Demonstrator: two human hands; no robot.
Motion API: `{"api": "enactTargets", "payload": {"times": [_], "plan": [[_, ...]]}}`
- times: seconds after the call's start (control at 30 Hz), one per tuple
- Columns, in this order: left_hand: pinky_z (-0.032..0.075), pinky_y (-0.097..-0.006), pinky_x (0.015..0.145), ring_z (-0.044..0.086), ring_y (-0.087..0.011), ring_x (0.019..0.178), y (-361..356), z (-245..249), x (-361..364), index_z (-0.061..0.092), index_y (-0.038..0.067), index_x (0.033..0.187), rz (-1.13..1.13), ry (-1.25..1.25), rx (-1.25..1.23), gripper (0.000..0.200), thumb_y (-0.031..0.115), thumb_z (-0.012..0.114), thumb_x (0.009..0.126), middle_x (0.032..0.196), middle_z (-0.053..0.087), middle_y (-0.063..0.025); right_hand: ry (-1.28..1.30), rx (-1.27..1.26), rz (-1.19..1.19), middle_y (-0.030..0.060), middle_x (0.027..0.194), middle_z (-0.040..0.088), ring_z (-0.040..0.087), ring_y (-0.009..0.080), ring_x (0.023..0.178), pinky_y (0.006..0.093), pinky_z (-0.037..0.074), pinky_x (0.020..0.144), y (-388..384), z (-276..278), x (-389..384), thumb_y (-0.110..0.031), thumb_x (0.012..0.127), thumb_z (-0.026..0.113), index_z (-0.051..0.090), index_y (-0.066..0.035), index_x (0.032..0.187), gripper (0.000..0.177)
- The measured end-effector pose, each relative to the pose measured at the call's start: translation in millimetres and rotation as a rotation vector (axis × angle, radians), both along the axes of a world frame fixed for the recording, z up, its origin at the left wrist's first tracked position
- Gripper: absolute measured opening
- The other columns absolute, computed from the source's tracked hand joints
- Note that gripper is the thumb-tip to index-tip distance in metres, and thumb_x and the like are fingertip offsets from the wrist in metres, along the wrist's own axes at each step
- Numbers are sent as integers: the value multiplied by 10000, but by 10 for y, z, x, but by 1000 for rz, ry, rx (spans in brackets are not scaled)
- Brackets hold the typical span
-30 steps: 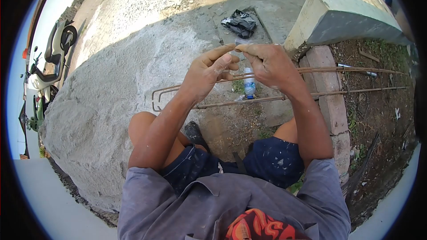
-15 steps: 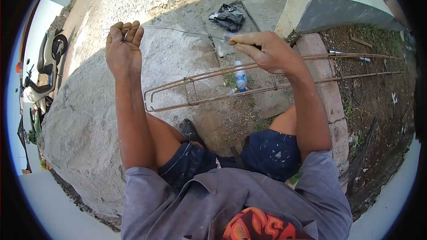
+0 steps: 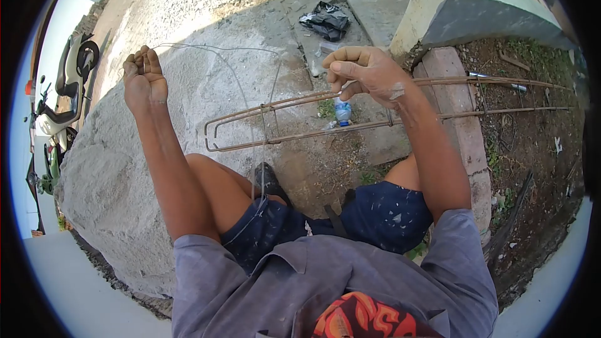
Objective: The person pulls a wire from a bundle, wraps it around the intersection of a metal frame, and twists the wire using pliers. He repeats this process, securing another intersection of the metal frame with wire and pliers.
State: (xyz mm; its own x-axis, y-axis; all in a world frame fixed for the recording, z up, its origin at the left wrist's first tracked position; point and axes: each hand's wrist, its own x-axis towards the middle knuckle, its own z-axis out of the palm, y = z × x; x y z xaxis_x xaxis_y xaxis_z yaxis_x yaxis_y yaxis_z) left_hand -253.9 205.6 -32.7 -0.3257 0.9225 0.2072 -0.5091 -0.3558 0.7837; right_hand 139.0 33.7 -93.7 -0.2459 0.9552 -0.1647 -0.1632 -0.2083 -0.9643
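Note:
My left hand [image 3: 146,78] is raised at the left, its fingers pinched on a thin wire [image 3: 276,54]. From there the wire runs right, bends, and hangs in a loose loop down to my left thigh. My right hand [image 3: 370,75] is held up on the right, with its fingers curled but apart and nothing visible in them. Below both hands lies a long, narrow rebar frame [image 3: 269,142], rusty brown, with cross ties between its bars. It extends from in front of my knees to the far right.
A plastic bottle [image 3: 342,112] is on the ground by the rebar frame, and a black plastic bag [image 3: 325,21] lies farther off. A sand heap [image 3: 113,194] rises at my left. To the right are a brick edging [image 3: 460,150] and a low concrete wall [image 3: 482,15]. A motorbike [image 3: 62,87] stands far left.
My right hand has let go of the wire and its fingers have parted. The wire, stretched between both hands before, now droops in a loop. My left hand has moved left and slightly down.

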Motion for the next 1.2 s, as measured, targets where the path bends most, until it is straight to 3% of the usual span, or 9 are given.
{"api": "enactTargets", "payload": {"times": [0.07,0.17,0.37,0.47,0.57,0.67,0.87,1.2], "plan": [[608,-379,855,630,-289,978,-84,41,106,453,-35,1079,38,47,-6,305,226,297,1062,1028,556,-178,108,-6,-8,134,973,649,669,178,814,293,589,646,-59,64,-164,-234,948,628,526,81,1265,458],[608,-379,858,628,-293,982,-164,59,309,430,-35,1092,63,103,-20,294,223,290,1063,1035,538,-173,475,-90,151,189,1062,625,676,236,889,331,601,655,-82,93,-288,-255,971,592,395,84,1377,564],[611,-405,846,625,-323,1002,-173,72,413,395,-35,1112,143,122,2,290,228,282,1062,1030,516,-174,369,-30,240,246,1105,623,685,295,922,386,620,679,-133,107,-496,-332,998,504,351,91,1399,603],[611,-411,847,629,-328,996,-152,65,396,394,-32,1105,164,117,22,290,232,281,1062,1029,516,-177,595,-81,244,273,1110,618,687,309,919,391,622,664,-138,96,-483,-312,1009,470,336,108,1397,587],[614,-416,839,634,-332,982,-123,65,338,396,-30,1098,185,112,44,290,235,282,1062,1026,519,-178,700,-72,230,282,1092,611,690,327,897,390,617,670,-151,104,-478,-270,981,530,351,128,1370,585],[617,-423,826,637,-335,972,-97,58,285,399,-30,1089,203,121,63,291,238,287,1062,1021,522,-179,768,-82,244,259,1062,634,699,299,866,369,616,654,-162,134,-458,-221,977,553,391,125,1347,531],[619,-430,820,638,-335,965,-60,60,208,405,-33,1086,224,123,61,293,236,292,1061,1025,525,-177,582,0,205,185,993,676,700,202,790,281,591,585,-170,166,-478,-54,924,625,496,102,1270,402],[602,-415,817,622,-305,963,-70,123,45,407,-28,1109,257,113,57,282,226,293,1061,1049,526,-175,544,-5,90,78,862,643,645,132,705,262,567,595,-129,35,-455,-89,879,699,589,43,1080,264]]}}
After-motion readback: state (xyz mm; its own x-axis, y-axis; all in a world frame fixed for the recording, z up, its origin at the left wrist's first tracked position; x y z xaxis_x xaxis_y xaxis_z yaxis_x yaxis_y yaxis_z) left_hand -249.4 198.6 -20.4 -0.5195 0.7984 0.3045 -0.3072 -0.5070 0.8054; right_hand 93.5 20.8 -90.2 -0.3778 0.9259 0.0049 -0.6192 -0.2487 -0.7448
